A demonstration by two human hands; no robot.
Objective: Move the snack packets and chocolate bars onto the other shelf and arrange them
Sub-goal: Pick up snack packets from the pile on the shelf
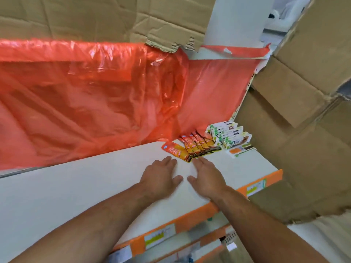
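Brown cardboard boxes (303, 130) fill the right side of the view, and a flattened cardboard sheet (95, 16) with a torn lower edge spans the top. Below that sheet a red-orange plastic sheet (85, 92) hangs crumpled along the whole back edge of the shelf. The white shelf (76, 186) runs from the lower left up to the right, and its front edge carries an orange price strip (190, 219) with paper labels. A lower shelf (199, 245) with the same orange strip shows beneath it.

Both forearms reach in across the front edge. The left hand (161, 177) and the right hand (207, 177) lie palm down over the right part of the shelf, side by side, thumbs nearly meeting. Their fingers are straight and hold nothing. Whether the palms rest on the surface cannot be told.

The task's things sit in the back right corner. The green and white packets (228, 137) stand in an overlapping row nearest the right edge. Just left of them the orange snack packets (197, 147) lean in a fanned row against the plastic. One orange packet (176, 151) lies flatter at the left end of that row, just beyond the fingertips of both hands; contact cannot be made out. A flat orange and white packet (240, 149) lies in front of the green and white row, by the right edge.
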